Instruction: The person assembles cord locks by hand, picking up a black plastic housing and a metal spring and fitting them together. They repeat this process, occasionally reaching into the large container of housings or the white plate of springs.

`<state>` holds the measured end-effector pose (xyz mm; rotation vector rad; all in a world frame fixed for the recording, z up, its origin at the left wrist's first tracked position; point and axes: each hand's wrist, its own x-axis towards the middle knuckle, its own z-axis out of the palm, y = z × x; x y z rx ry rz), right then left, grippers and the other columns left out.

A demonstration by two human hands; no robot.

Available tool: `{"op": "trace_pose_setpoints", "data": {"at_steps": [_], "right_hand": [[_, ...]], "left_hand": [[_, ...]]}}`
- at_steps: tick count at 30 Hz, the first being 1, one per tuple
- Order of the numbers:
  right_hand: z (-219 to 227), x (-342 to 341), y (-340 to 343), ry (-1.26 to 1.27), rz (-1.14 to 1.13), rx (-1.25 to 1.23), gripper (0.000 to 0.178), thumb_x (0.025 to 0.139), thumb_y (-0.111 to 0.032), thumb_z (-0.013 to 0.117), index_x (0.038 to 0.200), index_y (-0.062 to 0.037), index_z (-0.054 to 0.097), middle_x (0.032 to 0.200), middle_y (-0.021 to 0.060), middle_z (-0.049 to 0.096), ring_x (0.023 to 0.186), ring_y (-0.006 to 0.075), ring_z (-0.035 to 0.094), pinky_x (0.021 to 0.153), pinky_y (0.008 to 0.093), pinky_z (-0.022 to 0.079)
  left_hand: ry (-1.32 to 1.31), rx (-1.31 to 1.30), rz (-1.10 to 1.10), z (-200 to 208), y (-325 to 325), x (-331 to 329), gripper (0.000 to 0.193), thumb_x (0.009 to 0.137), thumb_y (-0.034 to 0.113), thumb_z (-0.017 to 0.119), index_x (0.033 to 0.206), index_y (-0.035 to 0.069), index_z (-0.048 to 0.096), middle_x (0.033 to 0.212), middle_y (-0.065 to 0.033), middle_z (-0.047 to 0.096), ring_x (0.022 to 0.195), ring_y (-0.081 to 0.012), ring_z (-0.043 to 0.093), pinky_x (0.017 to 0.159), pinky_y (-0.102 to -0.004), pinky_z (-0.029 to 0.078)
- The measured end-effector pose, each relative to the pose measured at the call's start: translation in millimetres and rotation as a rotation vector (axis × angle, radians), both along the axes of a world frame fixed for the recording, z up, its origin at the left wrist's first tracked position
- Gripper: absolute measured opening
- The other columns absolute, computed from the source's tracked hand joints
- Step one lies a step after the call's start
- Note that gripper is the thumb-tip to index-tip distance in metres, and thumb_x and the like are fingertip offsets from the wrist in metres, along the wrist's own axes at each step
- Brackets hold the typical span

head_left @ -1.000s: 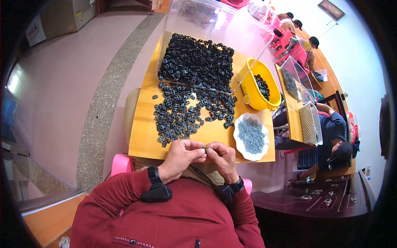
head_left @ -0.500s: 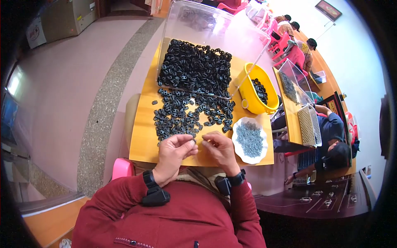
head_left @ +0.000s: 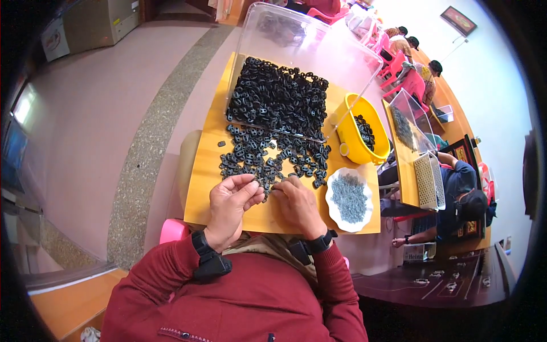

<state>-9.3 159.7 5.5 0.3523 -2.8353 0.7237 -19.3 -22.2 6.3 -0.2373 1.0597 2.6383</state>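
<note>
My left hand (head_left: 232, 206) is closed in a pinch, thumb against fingertips, at the near edge of a spread of small black plastic two-hole pieces (head_left: 245, 149). A bit of black shows at its fingertips, seemingly one such piece. Just to the right, my right hand (head_left: 298, 204) is turned down, its fingers curled together at the near edge of that spread. What its fingertips hold, if anything, is hidden. The black pieces spill from a clear plastic bin (head_left: 358, 85) lying on its side. To the right of my right hand stands a white scalloped dish (head_left: 369, 212) of tiny grey pieces.
A yellow tub (head_left: 348, 132) with black pieces stands at the right of the wooden table (head_left: 200, 199). Beyond it, a person in dark clothes (head_left: 456, 179) sits by another table with a perforated basket (head_left: 427, 181). Pink chairs (head_left: 411, 85) and seated people line the far right.
My right hand has moved forward, its fingers now down at the near edge of the black pieces. The left hand stays pinched. The whole view has shifted slightly.
</note>
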Motion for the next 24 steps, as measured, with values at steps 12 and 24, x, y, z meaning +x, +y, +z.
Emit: {"op": "trace_pose_setpoints", "data": {"at_steps": [12, 24], "right_hand": [[44, -69, -25, 0.078, 0.106, 0.048, 0.024, 0.081, -0.014, 0.065, 0.104, -0.0083, 0.066, 0.107, 0.0112, 0.059, 0.087, 0.0317, 0.064, 0.073, 0.0395, 0.051], [15, -113, -33, -0.040, 0.191, 0.176, 0.017, 0.085, -0.011, 0.057, 0.094, -0.0053, 0.070, 0.090, 0.0125, 0.062, 0.086, 0.0332, 0.062, 0.075, 0.0414, 0.049]], "left_hand": [[-0.035, -0.012, 0.037, -1, -2, 0, 0.015, 0.089, 0.003, 0.061, 0.103, 0.001, 0.057, 0.089, -0.0063, 0.063, 0.079, -0.0139, 0.064, 0.073, -0.0271, 0.055], [-0.027, 0.029, 0.035, 0, -3, -2, 0.015, 0.089, 0.003, 0.062, 0.104, 0.002, 0.058, 0.090, -0.0054, 0.064, 0.080, -0.0129, 0.064, 0.073, -0.0270, 0.055]]}}
